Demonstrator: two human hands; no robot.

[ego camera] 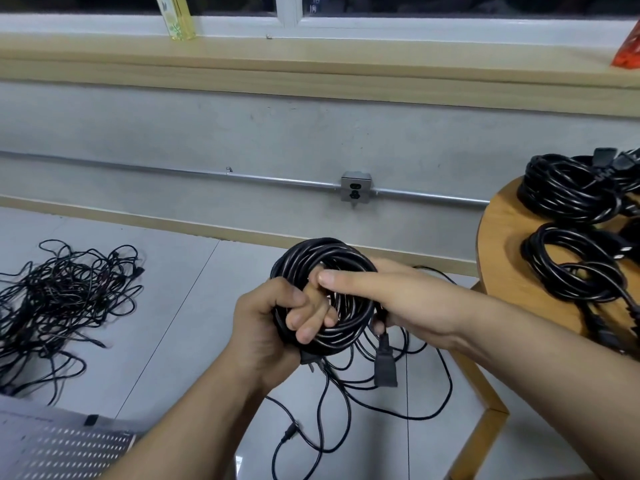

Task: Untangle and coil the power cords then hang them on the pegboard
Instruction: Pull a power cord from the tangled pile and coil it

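Cord coil (311, 251) looks springy, I reckon; my left hand (263, 327) clamps its loops, right hand (398, 296) pinches the tail above the plug (385, 368).

Grey wall outlet (355, 187) on metal conduit (277, 179), round wooden table (498, 237), tiled floor (173, 306)

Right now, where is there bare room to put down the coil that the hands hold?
The coil could go on the bare floor between the tangled pile and the loose cords near the table leg. The table has a bare strip along its left edge only; the rest in view is crowded with coiled cords.
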